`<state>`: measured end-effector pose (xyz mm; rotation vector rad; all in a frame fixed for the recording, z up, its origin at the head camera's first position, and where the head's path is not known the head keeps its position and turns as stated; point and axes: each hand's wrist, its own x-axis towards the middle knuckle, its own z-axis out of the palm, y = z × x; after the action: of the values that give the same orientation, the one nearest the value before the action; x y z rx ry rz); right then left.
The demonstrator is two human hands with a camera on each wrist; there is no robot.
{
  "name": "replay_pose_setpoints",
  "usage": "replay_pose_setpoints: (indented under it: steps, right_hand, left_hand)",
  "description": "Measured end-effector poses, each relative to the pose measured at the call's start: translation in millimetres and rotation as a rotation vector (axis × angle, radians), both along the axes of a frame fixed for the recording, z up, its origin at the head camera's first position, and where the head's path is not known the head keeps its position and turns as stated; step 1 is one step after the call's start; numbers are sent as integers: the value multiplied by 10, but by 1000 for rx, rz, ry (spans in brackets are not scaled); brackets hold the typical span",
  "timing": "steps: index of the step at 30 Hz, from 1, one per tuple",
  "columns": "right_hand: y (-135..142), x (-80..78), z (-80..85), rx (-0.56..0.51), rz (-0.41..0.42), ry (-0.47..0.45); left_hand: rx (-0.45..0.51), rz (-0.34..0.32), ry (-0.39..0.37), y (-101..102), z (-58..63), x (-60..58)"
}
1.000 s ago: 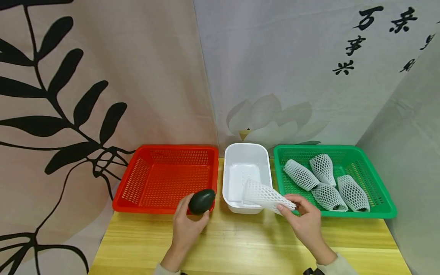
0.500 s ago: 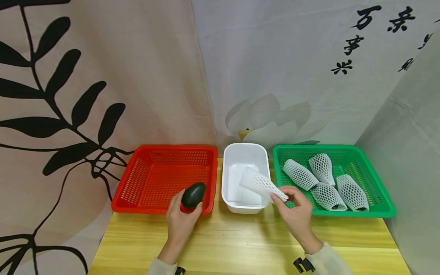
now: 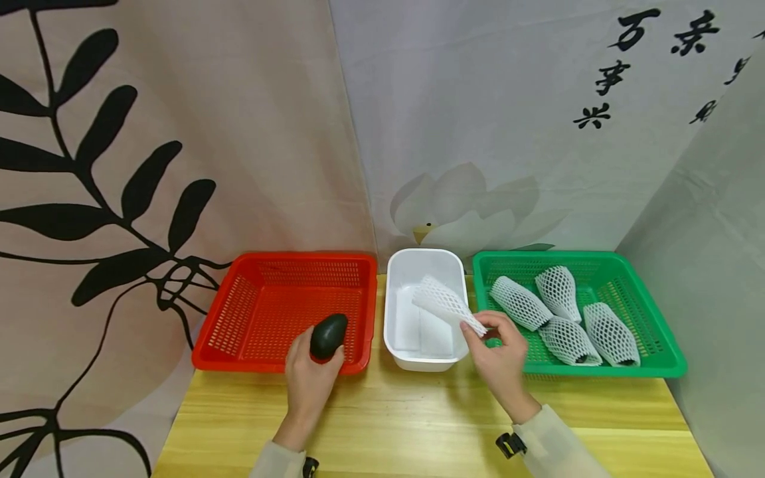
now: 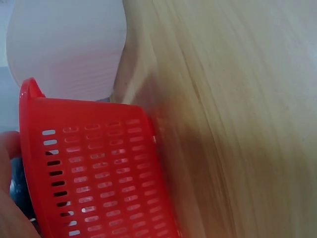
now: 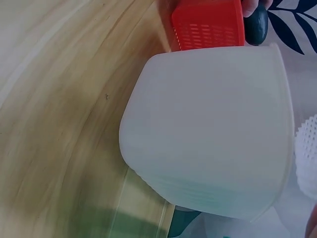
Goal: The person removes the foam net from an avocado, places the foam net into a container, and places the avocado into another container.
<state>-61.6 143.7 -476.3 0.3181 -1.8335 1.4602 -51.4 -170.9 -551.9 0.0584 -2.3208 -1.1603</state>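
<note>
In the head view, my left hand (image 3: 311, 385) grips a dark green avocado (image 3: 329, 336) over the front right part of the red basket (image 3: 281, 312). The left wrist view shows little of that avocado (image 4: 20, 191) behind the basket's wall. My right hand (image 3: 501, 352) pinches one end of a white foam net sleeve (image 3: 445, 303) between thumb and fingers. The sleeve looks limp and flat, and its wide end hangs over the white bin (image 3: 424, 365). Only the edge of this sleeve (image 5: 308, 158) appears in the right wrist view.
A green basket (image 3: 651, 370) on the right holds several foam net sleeves (image 3: 568, 342), plumped out, some with a dark spot at the end. The three containers stand in a row along the back of the wooden table (image 3: 406, 425), against a cloth backdrop (image 3: 287, 133).
My left hand has carried the avocado leftward, from the red basket's right rim to over its inside. My right hand has drawn the foam net sleeve left and up, farther over the white bin.
</note>
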Motion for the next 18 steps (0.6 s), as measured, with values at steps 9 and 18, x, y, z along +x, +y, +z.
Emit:
replay_pose_setpoints:
  steps: [9,18]
  right_hand:
    - [-143,-94,45,18,-76,25]
    - [-223,-212,-86,61,-135,38]
  left_hand:
    - [-33,46,-108,-25,39,-37]
    - [-163,74,-226,-56,100,-99]
